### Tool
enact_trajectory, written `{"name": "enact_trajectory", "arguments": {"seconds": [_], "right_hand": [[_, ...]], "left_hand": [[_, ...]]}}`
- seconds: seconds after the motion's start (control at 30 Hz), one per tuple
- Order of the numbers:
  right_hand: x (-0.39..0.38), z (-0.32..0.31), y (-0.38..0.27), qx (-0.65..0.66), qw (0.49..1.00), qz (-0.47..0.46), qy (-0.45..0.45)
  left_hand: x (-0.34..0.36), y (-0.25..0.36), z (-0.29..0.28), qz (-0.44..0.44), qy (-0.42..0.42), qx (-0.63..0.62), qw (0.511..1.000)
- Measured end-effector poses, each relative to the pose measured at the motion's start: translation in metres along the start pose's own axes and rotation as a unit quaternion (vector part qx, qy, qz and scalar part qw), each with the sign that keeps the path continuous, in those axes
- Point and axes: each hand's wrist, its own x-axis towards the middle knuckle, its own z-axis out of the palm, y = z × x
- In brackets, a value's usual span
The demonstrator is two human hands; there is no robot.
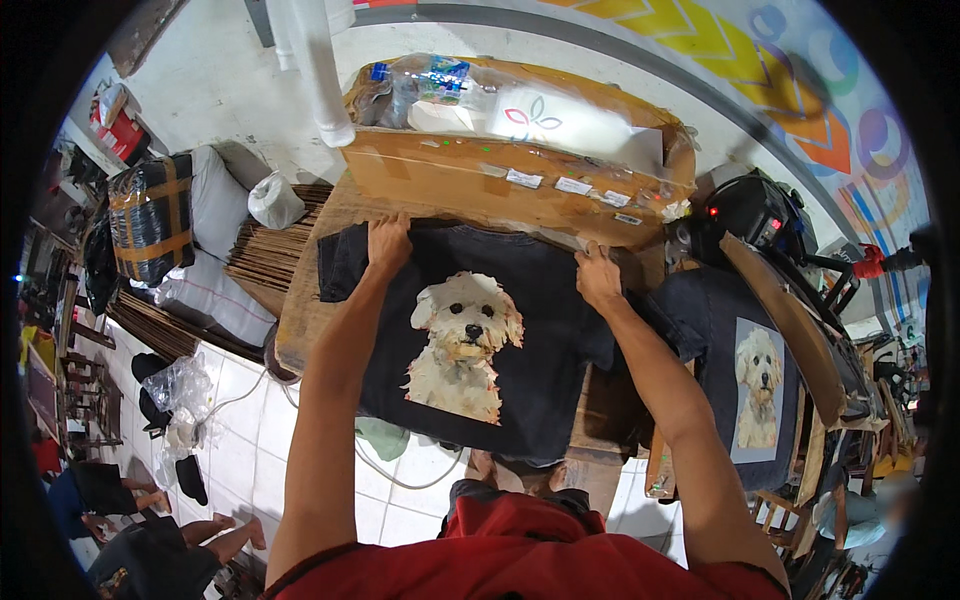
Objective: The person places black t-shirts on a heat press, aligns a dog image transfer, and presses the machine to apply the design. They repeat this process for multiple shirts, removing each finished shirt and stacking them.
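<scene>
A black short-sleeved fabric T-shirt [548, 350] with a fluffy cream-white dog print [463, 350] lies spread on a brown wooden tabletop [303, 325], its shoulders pinched by the left hand [389, 243] and right hand [598, 274], well apart. An uneven pull could crease or skew it. Beyond, white rectangular paper labels [573, 186] on a long brown cardboard box [440, 172] are too small to read.

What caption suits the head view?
Left hand and right hand hold a dark shirt with a dog print at its shoulders, another dark shirt at right.
</scene>
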Motion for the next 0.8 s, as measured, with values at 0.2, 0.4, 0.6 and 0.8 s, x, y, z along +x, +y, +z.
{"name": "enact_trajectory", "arguments": {"seconds": [0.2, 0.4, 0.6, 0.8], "right_hand": [[-0.009, 0.003, 0.003, 0.035, 0.998, -0.017, 0.049], [-0.018, 0.005, 0.009, 0.031, 0.994, -0.083, 0.065], [-0.012, -0.024, -0.004, 0.117, 0.980, -0.099, 0.128], [-0.071, -0.106, -0.043, 0.275, 0.955, -0.057, -0.100]], "left_hand": [[-0.020, -0.002, -0.018, 0.027, 0.063, -0.046, 0.997], [-0.042, -0.001, -0.031, 0.031, 0.100, -0.077, 0.991], [-0.049, 0.001, -0.042, 0.019, 0.116, -0.086, 0.989], [-0.104, -0.011, -0.079, -0.014, 0.147, -0.112, 0.983]]}}
